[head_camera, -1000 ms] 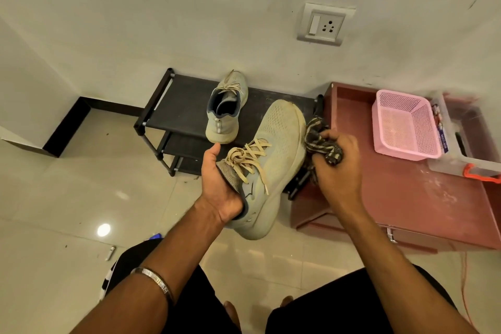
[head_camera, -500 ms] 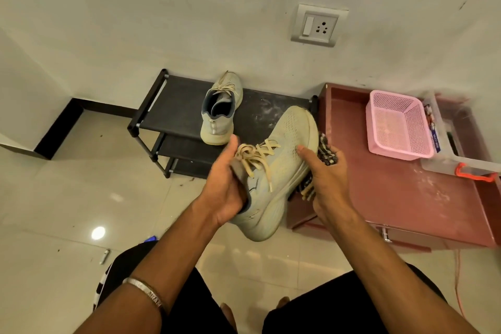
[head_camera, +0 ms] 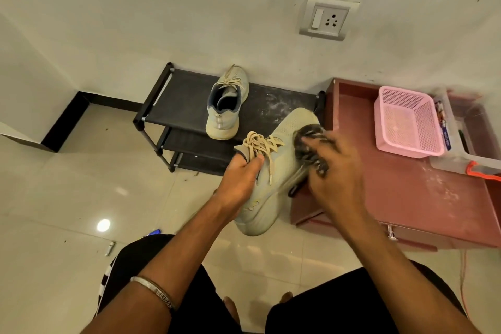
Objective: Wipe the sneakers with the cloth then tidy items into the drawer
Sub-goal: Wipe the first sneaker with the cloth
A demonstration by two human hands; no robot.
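— While the pale wall (head_camera: 189, 8) fills the top of the view and the tiled floor (head_camera: 67, 198) the left, what stands against that wall?

— A black shoe rack (head_camera: 187, 106) in the middle, and a reddish cabinet (head_camera: 406, 198) just to its right, their ends close together. A drawer front with a metal handle (head_camera: 391, 232) shows at the cabinet's near edge.

— And on the cabinet?

— A pink mesh basket (head_camera: 406, 122) toward the back, with a clear plastic box (head_camera: 466, 144) touching its right side. An orange cord (head_camera: 482, 172) lies at the box's near edge.

— Where are the sneakers?

— One sneaker (head_camera: 226, 106) sits on the rack's top shelf, toe toward the wall. The other sneaker (head_camera: 273, 171) is held in the air in front of the rack and the cabinet's left corner, toe pointing away from the person.

— Who holds it, and how?

— The left hand (head_camera: 240, 180) grips it at the tongue, thumb curled over just beside the beige laces (head_camera: 260, 144).

— And the right hand (head_camera: 330, 171)?

— Blurred, but its fingers are bunched around a dark patterned cloth (head_camera: 309, 141), pressing it against the right side of the sneaker's toe.

— Anything smaller?

— A wall socket (head_camera: 326, 19) above, a silver bracelet (head_camera: 154, 290) on the left wrist, and a small white object (head_camera: 109, 248) on the floor; I cannot tell what it is.
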